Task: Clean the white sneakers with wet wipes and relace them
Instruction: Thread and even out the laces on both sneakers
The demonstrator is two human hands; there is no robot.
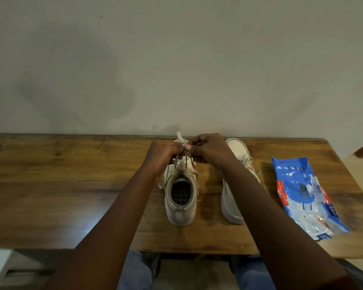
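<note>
Two hands meet over the front of the left sneaker (180, 197), and each grip is closed tight: the left hand (164, 151) has its fingers curled round the lace (179, 136), whose pale tip pokes up just above the knuckles, while the right hand (210, 149) pinches the same lace between thumb and fingertips, touching the left hand. From the pinch two strands run down, taut, to the top eyelets of that sneaker, which stands upright on the worktop (71, 185) with its heel toward the person and its opening in plain view. Slack loops hang at both sides of the collar, so a loop could well catch under a crossing or be drawn in unevenly if the pull is hurried. Because the strands pull upward and away, a hard tug would probably lift or tip the light sneaker, since nothing pins it down. A slip at the pinch would let the crossings loosen. The right forearm passes over the right sneaker (237, 149), just beside the first and seemingly laced already, and a dropped elbow might knock it sideways. Well apart to the right lies the pack of wipes (302, 195), its near end close to the front edge of the worktop, where a sweeping arm could push it off.
</note>
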